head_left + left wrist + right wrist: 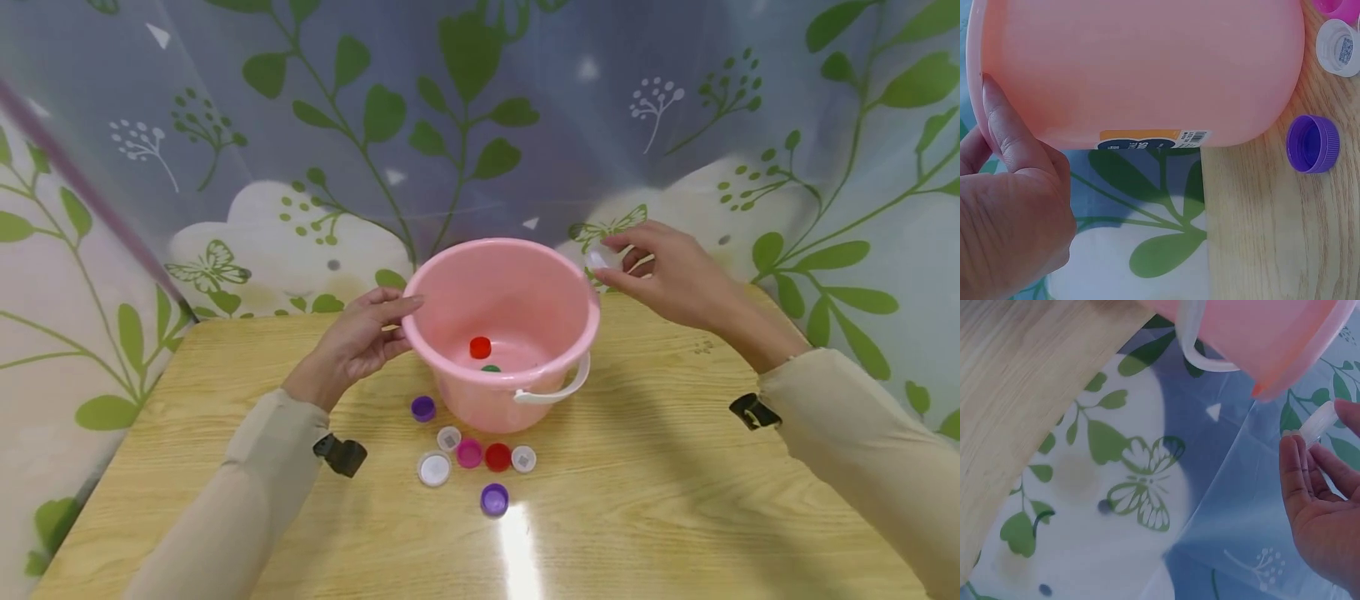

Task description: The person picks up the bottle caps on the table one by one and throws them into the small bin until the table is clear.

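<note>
Currently, pink bucket (476,404) holds red cap (480,347), green item (491,368); left hand (356,340) grips rim (594,315), right hand (671,271) pinches whitish cap (598,259).

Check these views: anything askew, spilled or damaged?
Nothing stands out. The pink bucket shows no visible damage; the left hand grips it, the right hand pinches a white cap. Loose caps lie on the table, none visibly broken.

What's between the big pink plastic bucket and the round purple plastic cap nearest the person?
In the head view, a round red plastic cap lies between the pink bucket and that purple cap.
</note>
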Tool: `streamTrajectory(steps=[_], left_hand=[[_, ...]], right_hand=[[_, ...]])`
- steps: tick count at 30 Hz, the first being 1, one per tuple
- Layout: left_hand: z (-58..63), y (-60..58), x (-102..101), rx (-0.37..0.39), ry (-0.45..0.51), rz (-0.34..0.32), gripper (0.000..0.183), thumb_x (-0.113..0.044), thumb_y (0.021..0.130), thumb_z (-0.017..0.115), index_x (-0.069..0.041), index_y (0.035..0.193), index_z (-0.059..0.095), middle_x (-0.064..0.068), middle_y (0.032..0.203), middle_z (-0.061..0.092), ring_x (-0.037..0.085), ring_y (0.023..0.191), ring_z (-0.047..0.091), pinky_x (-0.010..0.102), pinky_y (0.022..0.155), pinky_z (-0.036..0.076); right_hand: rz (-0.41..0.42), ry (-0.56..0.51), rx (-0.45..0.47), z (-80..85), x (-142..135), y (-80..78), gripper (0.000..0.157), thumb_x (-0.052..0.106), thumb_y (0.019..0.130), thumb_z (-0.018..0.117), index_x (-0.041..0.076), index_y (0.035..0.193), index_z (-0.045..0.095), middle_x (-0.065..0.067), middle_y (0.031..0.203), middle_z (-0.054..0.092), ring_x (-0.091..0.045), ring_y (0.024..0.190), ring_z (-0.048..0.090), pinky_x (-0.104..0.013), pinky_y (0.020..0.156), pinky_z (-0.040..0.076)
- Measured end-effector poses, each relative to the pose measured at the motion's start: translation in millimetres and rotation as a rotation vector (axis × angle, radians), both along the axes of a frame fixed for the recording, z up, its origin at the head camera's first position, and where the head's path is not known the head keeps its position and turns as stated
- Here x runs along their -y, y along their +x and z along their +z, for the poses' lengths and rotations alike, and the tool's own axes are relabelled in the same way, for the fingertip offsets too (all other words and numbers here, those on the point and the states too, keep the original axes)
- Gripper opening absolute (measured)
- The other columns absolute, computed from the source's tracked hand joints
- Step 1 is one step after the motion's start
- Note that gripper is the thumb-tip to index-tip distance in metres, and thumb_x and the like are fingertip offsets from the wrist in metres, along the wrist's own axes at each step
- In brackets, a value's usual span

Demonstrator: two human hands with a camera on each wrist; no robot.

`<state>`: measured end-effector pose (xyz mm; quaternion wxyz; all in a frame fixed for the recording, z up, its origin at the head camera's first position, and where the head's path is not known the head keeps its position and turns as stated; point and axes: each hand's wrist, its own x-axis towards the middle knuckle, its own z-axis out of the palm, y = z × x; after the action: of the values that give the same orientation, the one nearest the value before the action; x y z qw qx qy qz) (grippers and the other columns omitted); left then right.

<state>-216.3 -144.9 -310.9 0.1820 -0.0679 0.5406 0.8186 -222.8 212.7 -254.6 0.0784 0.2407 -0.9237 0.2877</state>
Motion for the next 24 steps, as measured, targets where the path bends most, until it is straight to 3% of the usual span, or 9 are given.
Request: streamTrajectory(steps=[7,15,24], left_hand=[[-0.2,-0.3,1,0.007,0.007,0.003,0.015,-0.009,0.095,0.059,-0.005,0.104,0.048,0.008,0.077,0.055,0.013,0.051,0.058,0.020,0.053,0.054],[0.4,-0.7,0,0.003,0.005,-0.003,0.017,-0.009,0.094,0.060,-0.005,0.104,0.048,0.009,0.080,0.055,0.014,0.052,0.059,0.021,0.054,0.054],[-0.7,-0.6,1,0.012,0.007,-0.003,0.015,-0.010,0.094,0.060,-0.005,0.103,0.049,0.009,0.080,0.056,0.013,0.053,0.058,0.020,0.054,0.054]], right_hand=[[0.088,-0.097,0.039,-3.6,26,-13.2,0.044,0.029,0.089,0.068,0.003,0.124,0.060,-0.009,0.114,0.057,-0.021,0.096,0.058,-0.037,0.083,0.052],[0.180,-0.082,0.056,-11.0,48,-24.1,0.042,0.029,0.086,0.072,0.005,0.118,0.063,-0.005,0.103,0.058,-0.018,0.092,0.057,-0.033,0.082,0.051],[0.162,0.006,-0.022,-25.1,56,-29.0,0.042,0.033,0.086,0.071,0.007,0.118,0.063,-0.004,0.102,0.056,-0.019,0.091,0.053,-0.035,0.080,0.048]])
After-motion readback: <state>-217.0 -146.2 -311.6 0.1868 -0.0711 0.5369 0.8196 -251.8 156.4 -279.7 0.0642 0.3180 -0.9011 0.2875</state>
